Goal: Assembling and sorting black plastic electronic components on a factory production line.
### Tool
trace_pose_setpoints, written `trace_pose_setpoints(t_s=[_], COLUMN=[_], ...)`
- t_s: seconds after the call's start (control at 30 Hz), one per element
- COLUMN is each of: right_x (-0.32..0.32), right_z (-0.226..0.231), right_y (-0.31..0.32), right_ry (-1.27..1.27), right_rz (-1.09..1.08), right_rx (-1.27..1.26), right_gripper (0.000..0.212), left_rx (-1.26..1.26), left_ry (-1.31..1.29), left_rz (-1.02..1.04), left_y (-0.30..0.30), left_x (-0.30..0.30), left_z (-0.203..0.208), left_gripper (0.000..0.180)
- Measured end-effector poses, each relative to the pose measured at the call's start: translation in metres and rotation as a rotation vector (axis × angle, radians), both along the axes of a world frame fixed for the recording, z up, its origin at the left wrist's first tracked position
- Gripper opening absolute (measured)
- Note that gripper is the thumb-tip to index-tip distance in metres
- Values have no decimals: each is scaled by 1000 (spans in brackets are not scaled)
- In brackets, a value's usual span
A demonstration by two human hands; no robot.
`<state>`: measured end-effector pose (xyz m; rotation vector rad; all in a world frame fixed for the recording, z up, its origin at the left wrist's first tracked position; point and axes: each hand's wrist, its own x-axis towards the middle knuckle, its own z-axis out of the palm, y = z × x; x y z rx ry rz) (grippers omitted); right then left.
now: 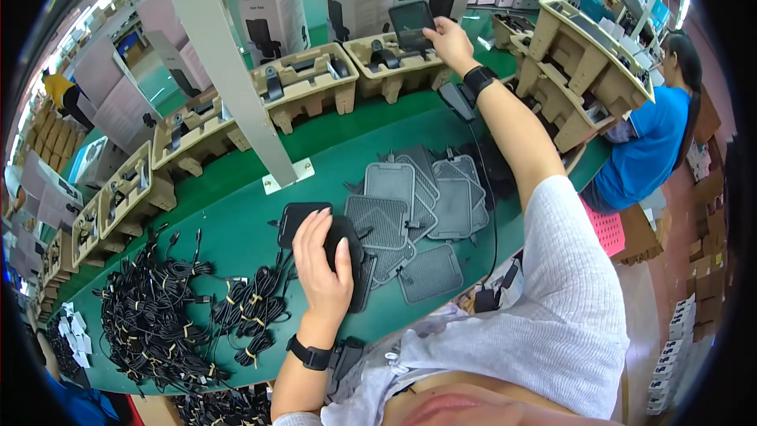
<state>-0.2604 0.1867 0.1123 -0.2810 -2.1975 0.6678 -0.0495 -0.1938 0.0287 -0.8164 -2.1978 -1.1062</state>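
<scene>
our right hand [449, 41] grips a dark flat pad [411, 25] over a pulp tray [394, 63]; left hand [322, 262] rests flat on stacked pads [331, 241]; we judge placing underway, needing a careful seat.

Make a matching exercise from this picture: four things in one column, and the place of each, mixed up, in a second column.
Things:
1. left hand
2. right hand
3. cable bundles
4. grey pads

Places:
A. spread on the green table between the two arms
B. on a black pad at the near table edge
C. at a dark flat piece over a pulp tray
D. heaped to the left of the left hand

Pairs: 1-B, 2-C, 3-D, 4-A
</scene>
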Motion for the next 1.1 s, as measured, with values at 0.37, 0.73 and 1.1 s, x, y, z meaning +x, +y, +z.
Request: trace_pose_setpoints(t_s=[0.37, 0.73, 1.1], right_x=[-54, 84, 122], right_z=[-23, -7, -30], right_y=[50, -162, -420], right_ry=[-431, -10, -54], right_rz=[93, 600, 1384], right_rx=[232, 455, 717], right_gripper=[38, 15, 12], left_rx=[-102, -2, -176], left_ry=[-123, -72, -167], left_rz=[162, 171, 99], left_y=[-2, -3, -7], left_x=[-17, -17, -27], left_z=[-22, -29, -50], left_gripper=[34, 32, 43])
